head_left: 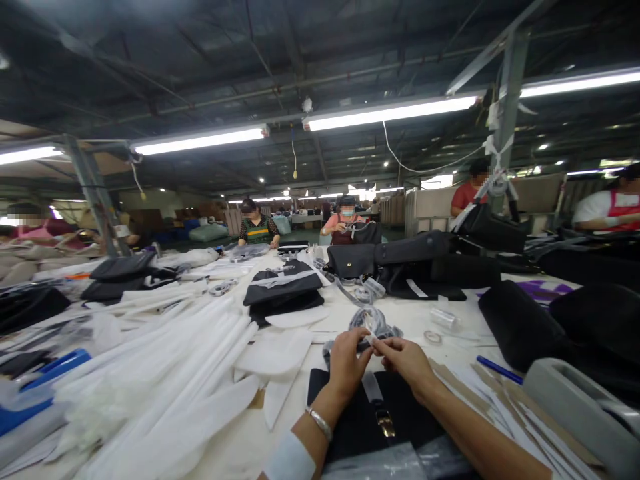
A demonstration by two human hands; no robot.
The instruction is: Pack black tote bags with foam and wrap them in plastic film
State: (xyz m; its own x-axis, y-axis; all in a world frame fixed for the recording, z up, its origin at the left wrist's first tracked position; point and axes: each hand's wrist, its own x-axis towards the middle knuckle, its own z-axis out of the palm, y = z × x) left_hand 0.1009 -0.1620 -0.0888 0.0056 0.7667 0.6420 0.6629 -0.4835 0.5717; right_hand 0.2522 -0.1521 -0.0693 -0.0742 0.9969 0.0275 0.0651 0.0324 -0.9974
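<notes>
My left hand (347,363) and my right hand (407,363) meet over the table, fingertips pinched close together. Between them is a small whitish piece (371,339), mostly hidden by the fingers; its kind is unclear. Just beyond the fingertips lies a coiled grey strap (375,320) in clear plastic wrapping. Below both wrists a black bag (350,427) lies flat, with a gold-coloured buckle (385,423) on a strip wrapped in pale material. Clear plastic film (385,463) covers the bag's near edge.
White sheet pieces (165,380) cover the left. Black bags (285,290) are stacked ahead, others (520,323) at right. A tape roll (433,337), a blue pen (500,370) and a grey tape dispenser (575,407) lie rightward. Co-workers (257,227) sit across the table.
</notes>
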